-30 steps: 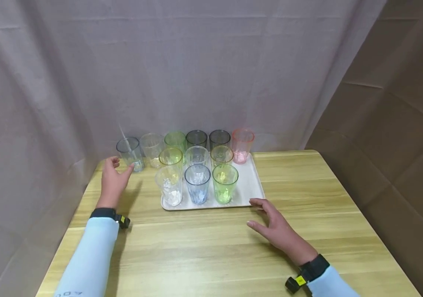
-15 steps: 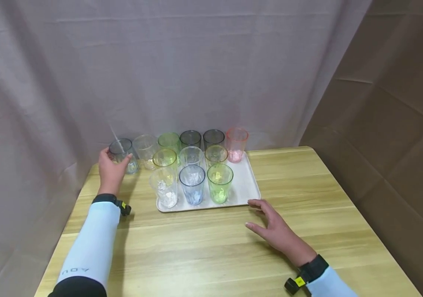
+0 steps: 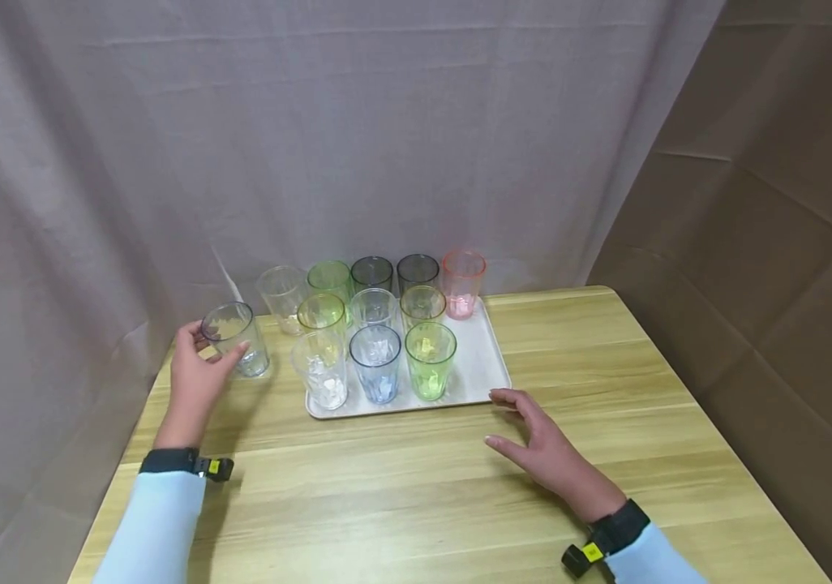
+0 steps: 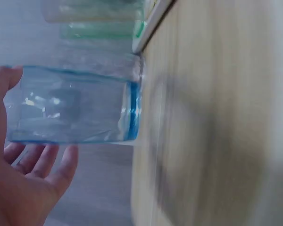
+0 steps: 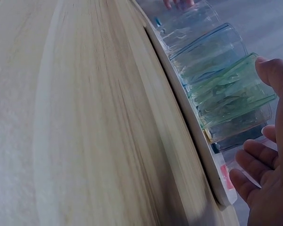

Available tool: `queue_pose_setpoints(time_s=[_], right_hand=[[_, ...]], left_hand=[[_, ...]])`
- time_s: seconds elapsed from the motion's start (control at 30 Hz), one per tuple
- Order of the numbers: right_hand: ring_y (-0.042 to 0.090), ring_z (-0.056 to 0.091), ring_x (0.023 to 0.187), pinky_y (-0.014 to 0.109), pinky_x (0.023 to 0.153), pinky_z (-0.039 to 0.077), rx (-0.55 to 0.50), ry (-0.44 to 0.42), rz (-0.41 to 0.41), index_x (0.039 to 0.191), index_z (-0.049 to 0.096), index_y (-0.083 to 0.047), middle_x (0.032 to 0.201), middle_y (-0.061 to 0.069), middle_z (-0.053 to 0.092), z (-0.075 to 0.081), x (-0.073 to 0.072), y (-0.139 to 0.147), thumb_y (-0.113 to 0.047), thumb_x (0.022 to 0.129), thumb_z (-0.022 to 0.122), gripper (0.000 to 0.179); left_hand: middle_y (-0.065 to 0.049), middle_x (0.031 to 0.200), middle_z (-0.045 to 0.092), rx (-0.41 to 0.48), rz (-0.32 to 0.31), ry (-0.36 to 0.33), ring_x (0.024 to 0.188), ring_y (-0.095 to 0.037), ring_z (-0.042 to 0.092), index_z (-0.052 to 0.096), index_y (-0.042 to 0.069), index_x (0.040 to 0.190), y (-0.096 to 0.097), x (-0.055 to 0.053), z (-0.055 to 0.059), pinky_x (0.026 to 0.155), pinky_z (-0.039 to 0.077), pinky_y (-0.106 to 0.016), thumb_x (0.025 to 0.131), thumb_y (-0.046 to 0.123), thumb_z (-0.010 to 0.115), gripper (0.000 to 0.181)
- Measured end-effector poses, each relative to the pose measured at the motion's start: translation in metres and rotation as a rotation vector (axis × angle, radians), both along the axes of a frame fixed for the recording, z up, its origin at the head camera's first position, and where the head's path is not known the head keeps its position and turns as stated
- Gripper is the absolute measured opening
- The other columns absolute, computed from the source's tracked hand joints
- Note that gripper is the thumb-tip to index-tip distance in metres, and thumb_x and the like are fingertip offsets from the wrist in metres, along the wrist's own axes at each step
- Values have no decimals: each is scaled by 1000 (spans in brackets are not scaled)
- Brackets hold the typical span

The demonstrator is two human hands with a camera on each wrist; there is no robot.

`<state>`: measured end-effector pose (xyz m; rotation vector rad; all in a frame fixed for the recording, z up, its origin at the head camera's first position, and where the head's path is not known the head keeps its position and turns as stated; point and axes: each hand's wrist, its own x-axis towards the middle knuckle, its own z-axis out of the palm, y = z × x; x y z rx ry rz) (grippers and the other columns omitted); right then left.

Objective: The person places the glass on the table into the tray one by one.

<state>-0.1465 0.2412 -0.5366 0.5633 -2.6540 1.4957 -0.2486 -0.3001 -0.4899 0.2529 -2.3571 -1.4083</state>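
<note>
My left hand (image 3: 197,377) grips a pale blue-tinted clear tumbler (image 3: 248,345) by its sides, thumb on one side and fingers on the other. In the left wrist view the tumbler (image 4: 75,106) is upright with its thick blue base close to the tabletop; whether it touches the wood I cannot tell. My right hand (image 3: 547,450) is by the front right corner of a white tray (image 3: 485,373), thumb and fingers spread apart, holding nothing. In the right wrist view that hand (image 5: 273,155) appears near the green tumbler (image 5: 233,92).
Several tumblers stand in rows on the tray, among them a clear one (image 3: 324,381), a blue one (image 3: 377,369), a light green one (image 3: 431,365) and a pink one (image 3: 463,284). Another clear tumbler (image 3: 280,296) stands left of the tray. Grey cloth (image 3: 387,146) hangs behind the table.
My left hand has reached the bluish tumbler at the back left, taken hold of it and brought it nearer, away from the clear tumbler. The right hand has stayed almost still.
</note>
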Motion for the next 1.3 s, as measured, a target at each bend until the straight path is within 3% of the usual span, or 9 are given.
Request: queue_pose_setpoints(time_s=[0.17,0.33,0.47,0.57,0.63,0.8,0.97,1.17,1.3], right_hand=[[32,50,136,57,112,42,-13,0,6,151,47,-13,152,3,48,0,0,1,-37,92,79,71],[34,49,136,59,112,41,-8,-16,2,150,47,-16,152,3,48,1,0,2,-38,93,78,69],[34,49,136,59,112,41,-1,-23,-1,150,47,-14,152,4,48,0,0,3,-38,93,78,70],[30,48,138,57,112,41,-4,-20,0,151,46,-13,152,5,48,1,-1,4,-36,93,79,70],[26,47,138,55,113,42,-9,-9,3,151,46,-12,152,5,49,1,-3,3,-34,93,79,70],[24,46,139,56,112,40,-34,27,38,152,44,-15,150,8,51,3,-4,0,-30,92,80,72],[29,47,138,61,110,39,-58,48,107,153,42,-14,149,7,51,10,-2,-10,-26,90,83,76],[27,47,137,58,111,40,-41,89,209,153,43,-8,149,3,52,19,-1,-31,-26,87,85,79],[26,47,137,54,111,42,-48,110,279,153,43,-7,150,5,52,24,0,-45,-22,85,87,83]], left_hand=[[-15,141,52,-57,-81,-49,131,-28,48,38,0,151,0,46,6,105,50,-46,88,37,83,86],[-20,138,55,-121,-194,-48,130,-33,50,38,-4,149,-3,76,4,104,51,-52,88,30,84,83],[-18,137,58,-151,-279,-50,126,-29,52,40,-4,148,0,91,0,101,54,-33,88,27,85,81],[-16,138,59,-155,-326,-36,124,-22,52,42,-3,147,5,98,-3,95,49,-13,86,26,86,80],[-16,138,59,-151,-357,-21,123,-18,52,43,-2,146,9,102,-3,93,46,-7,85,24,87,79],[-14,135,62,-143,-474,-14,123,-18,56,47,1,142,26,109,5,95,54,-20,81,22,90,78],[-12,132,63,-100,-642,-31,122,-27,59,50,5,141,67,114,14,97,57,-38,75,24,94,82],[-6,132,64,-71,-823,-42,120,-21,61,53,11,142,127,108,14,98,57,-39,74,30,94,82],[-4,132,64,-62,-905,-34,120,-15,60,51,12,143,160,105,11,98,57,-35,75,34,93,83]])
